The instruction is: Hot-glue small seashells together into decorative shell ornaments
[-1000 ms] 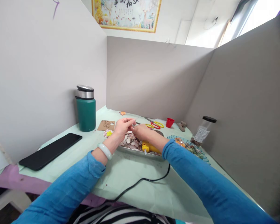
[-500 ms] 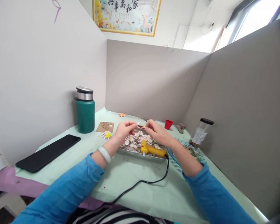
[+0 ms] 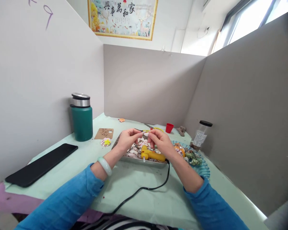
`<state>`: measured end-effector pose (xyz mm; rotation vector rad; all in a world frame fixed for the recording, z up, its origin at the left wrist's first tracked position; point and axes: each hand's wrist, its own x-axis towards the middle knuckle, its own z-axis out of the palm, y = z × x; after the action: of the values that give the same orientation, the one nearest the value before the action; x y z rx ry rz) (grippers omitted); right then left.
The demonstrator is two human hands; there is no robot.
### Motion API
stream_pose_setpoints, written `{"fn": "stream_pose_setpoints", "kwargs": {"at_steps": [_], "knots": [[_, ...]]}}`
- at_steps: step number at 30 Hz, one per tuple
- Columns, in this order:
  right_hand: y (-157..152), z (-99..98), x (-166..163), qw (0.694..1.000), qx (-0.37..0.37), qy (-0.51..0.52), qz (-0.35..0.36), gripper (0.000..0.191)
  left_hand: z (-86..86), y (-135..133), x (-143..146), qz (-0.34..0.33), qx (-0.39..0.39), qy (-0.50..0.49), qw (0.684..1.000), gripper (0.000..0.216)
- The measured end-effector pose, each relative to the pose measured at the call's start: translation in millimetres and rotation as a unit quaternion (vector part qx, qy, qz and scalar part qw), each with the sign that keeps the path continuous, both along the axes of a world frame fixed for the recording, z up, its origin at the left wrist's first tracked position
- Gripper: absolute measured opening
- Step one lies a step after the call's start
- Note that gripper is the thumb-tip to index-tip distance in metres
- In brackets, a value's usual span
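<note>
Head view: both hands are raised just above a metal tray [image 3: 134,158] of shells at the middle of the surface [image 3: 144,204]. The left hand [image 3: 127,140] and right hand [image 3: 160,142] meet fingertip to fingertip. The fingers of both are closed in a pinch on a small pale piece [image 3: 145,134] held between them, over the far part of the tray. It is too small to tell what the piece is.

A pale green bracelet [image 3: 105,165] sits on the left wrist, and both arms wear blue sleeves.

A yellow glue gun [image 3: 154,156] lies on the tray's near edge, just below the right hand. Its black cord [image 3: 144,188] runs back toward the person.

A blue plate [image 3: 204,167] with mixed shells touches the tray's right side. A clear jar with a black lid [image 3: 201,135] stands near the right partition, well apart from the hands. A red cup [image 3: 169,127] and yellow-handled scissors [image 3: 155,129] lie beyond the tray.

To the left there is a brown card [image 3: 104,133], a shell disc with a yellow star [image 3: 106,142], a green flask [image 3: 82,118] and, nearer the edge, a black phone [image 3: 39,164].
</note>
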<state>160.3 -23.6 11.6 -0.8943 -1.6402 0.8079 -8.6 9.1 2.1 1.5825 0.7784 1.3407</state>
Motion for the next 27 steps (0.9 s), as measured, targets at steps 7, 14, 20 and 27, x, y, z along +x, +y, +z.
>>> {"fn": "stream_pose_setpoints", "kwargs": {"at_steps": [7, 14, 20, 27], "knots": [[-0.1, -2.4, 1.6, 0.992, -0.077, 0.096, 0.022, 0.026, 2.0, -4.8, 3.8, 0.002, -0.004, -0.007, 1.0, 0.022], [2.5, -3.6, 2.4, 0.976, -0.133, 0.161, 0.062, 0.033, 0.2, -4.3, 5.1, -0.018, -0.01, -0.015, 1.0, 0.023], [2.7, -3.7, 3.2, 0.97, -0.151, 0.18, 0.061, 0.033, -1.0, -3.9, 5.2, -0.034, -0.015, -0.015, 0.999, 0.024], [5.0, -5.3, 4.7, 0.977, -0.128, 0.166, 0.038, 0.031, -5.5, -1.0, 4.7, -0.031, -0.009, -0.007, 0.999, 0.023]]}}
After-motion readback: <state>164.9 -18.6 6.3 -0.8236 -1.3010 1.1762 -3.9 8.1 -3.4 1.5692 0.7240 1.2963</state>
